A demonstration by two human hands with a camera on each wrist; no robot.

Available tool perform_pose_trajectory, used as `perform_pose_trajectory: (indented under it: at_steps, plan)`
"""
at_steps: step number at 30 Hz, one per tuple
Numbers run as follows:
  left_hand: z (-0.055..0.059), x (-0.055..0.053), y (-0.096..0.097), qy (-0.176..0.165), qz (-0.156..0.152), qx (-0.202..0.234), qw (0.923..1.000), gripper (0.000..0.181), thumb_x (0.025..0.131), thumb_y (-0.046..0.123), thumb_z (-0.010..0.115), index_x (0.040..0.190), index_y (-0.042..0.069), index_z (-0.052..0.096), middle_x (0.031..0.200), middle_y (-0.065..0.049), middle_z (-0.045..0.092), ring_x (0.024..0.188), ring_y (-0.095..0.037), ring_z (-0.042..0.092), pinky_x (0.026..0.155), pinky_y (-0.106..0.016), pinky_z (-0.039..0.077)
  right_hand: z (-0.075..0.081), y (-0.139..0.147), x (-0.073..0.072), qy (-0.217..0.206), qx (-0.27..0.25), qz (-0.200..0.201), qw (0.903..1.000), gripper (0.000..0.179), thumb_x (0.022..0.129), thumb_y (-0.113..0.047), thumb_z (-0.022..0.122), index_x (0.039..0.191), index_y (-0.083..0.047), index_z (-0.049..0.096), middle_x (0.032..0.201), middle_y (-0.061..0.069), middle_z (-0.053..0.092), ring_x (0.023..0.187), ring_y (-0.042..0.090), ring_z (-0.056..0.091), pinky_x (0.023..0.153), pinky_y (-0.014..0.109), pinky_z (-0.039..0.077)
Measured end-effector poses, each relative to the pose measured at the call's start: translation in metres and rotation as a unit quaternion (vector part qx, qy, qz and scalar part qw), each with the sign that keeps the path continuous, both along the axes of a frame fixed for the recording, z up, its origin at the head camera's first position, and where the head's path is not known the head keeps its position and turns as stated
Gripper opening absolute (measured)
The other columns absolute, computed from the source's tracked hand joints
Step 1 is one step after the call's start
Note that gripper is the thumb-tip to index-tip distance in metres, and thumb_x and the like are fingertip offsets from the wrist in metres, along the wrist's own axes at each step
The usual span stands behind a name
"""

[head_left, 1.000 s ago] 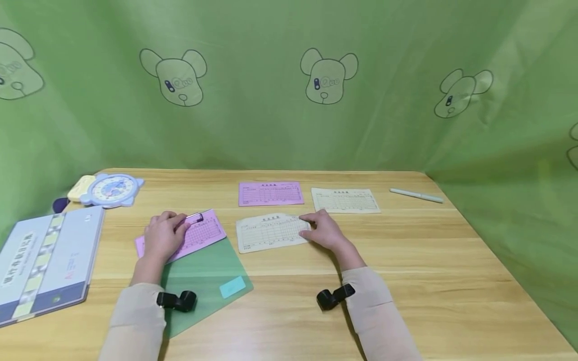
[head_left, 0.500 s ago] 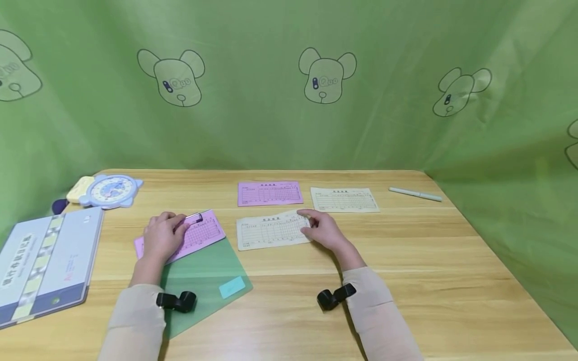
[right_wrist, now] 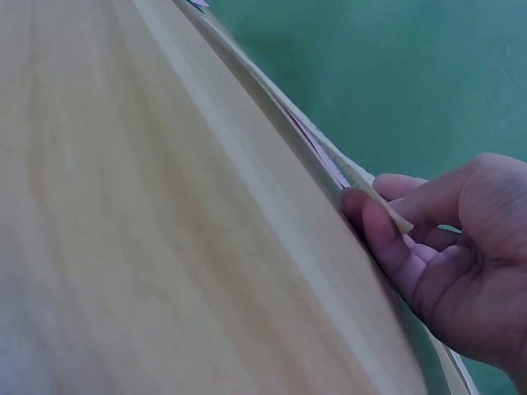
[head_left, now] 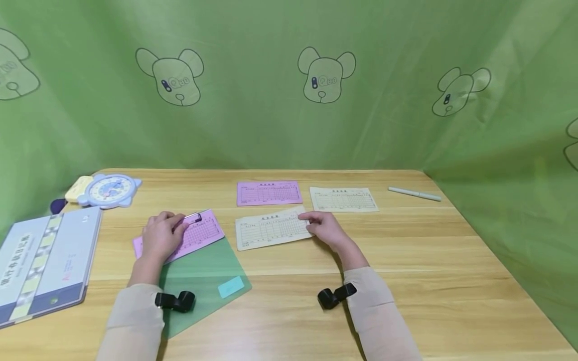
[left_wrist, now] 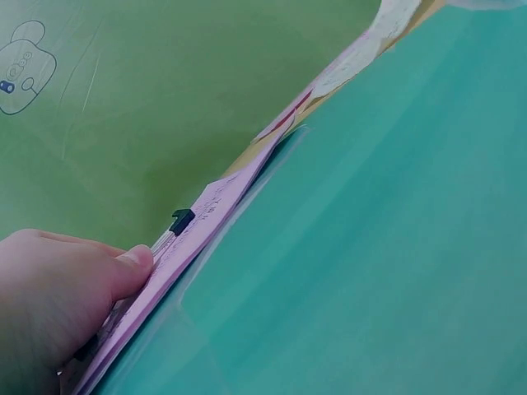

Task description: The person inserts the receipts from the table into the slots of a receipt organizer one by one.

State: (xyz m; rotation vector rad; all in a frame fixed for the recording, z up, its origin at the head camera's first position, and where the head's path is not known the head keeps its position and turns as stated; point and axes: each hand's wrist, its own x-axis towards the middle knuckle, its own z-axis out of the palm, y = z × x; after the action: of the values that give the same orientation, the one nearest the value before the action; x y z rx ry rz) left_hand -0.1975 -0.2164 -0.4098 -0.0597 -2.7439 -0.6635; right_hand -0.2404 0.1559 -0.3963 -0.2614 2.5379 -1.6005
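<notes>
My left hand (head_left: pixel 160 235) lies over the top of a translucent green clipboard (head_left: pixel 205 278), its fingers and thumb at the metal clip (head_left: pixel 193 218). In the left wrist view the thumb presses against this clip, close to its black end. Under the clip, a pink printed form (head_left: pixel 200 233) lies across the board. My right hand (head_left: pixel 327 230) pinches the right end of a cream printed form (head_left: pixel 271 229) between thumb and fingers. The right wrist view shows that paper edge (right_wrist: pixel 383 206) raised and slightly bent.
Behind lie a second pink form (head_left: pixel 269 193) and another cream form (head_left: pixel 344 199). A pale capped pen (head_left: pixel 414 194) rests at the back right. To the left are a large grey-blue book (head_left: pixel 49 263) and a blue toy clock (head_left: pixel 111 190) on the wooden table (head_left: pixel 429 281).
My right hand has lifted the cream form's right end a little; the form now tilts slightly, its upper right corner higher and farther back. My left hand stays at the clip.
</notes>
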Motion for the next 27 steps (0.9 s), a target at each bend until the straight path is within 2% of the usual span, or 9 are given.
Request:
perform_pose_trajectory:
  at_steps: [6, 11, 19, 27]
  plan:
    - [0.0, 0.0, 0.0, -0.006, 0.001, 0.006, 1.0, 0.031, 0.085, 0.019, 0.053, 0.11, 0.0, 0.057, 0.105, -0.02, 0.049, 0.094, -0.038, 0.039, 0.077, -0.05, 0.029, 0.005, 0.003, 0.0, -0.032, -0.036, -0.014, 0.9988, 0.026, 0.078, 0.011, 0.049, 0.101, 0.004, 0.06, 0.102, 0.015, 0.053, 0.071, 0.015, 0.047, 0.063, 0.027, 0.047]
    - [0.002, 0.0, 0.001, -0.019, -0.001, 0.005, 0.9998, 0.033, 0.085, 0.02, 0.052, 0.112, 0.0, 0.056, 0.107, -0.02, 0.048, 0.095, -0.038, 0.039, 0.077, -0.051, 0.029, 0.014, 0.001, 0.001, -0.057, -0.082, -0.013, 0.9949, 0.028, 0.079, 0.012, 0.046, 0.104, 0.007, 0.058, 0.115, 0.017, 0.047, 0.068, 0.014, 0.049, 0.065, 0.03, 0.049]
    - [0.006, 0.001, 0.0, -0.041, -0.014, -0.002, 0.999, 0.036, 0.084, 0.019, 0.052, 0.114, -0.001, 0.054, 0.108, -0.021, 0.046, 0.096, -0.038, 0.038, 0.076, -0.051, 0.029, 0.021, -0.023, 0.002, -0.076, -0.096, 0.046, 0.9914, 0.032, 0.078, 0.012, 0.048, 0.108, 0.005, 0.056, 0.118, 0.016, 0.045, 0.071, 0.016, 0.05, 0.068, 0.032, 0.049]
    - [0.008, 0.001, -0.001, -0.059, -0.008, 0.003, 0.9982, 0.036, 0.084, 0.017, 0.053, 0.117, 0.002, 0.053, 0.111, -0.02, 0.046, 0.098, -0.037, 0.037, 0.078, -0.05, 0.029, 0.019, -0.056, 0.002, -0.07, -0.08, 0.101, 0.9892, 0.027, 0.078, 0.01, 0.049, 0.103, 0.005, 0.059, 0.101, 0.015, 0.05, 0.073, 0.019, 0.053, 0.065, 0.032, 0.049]
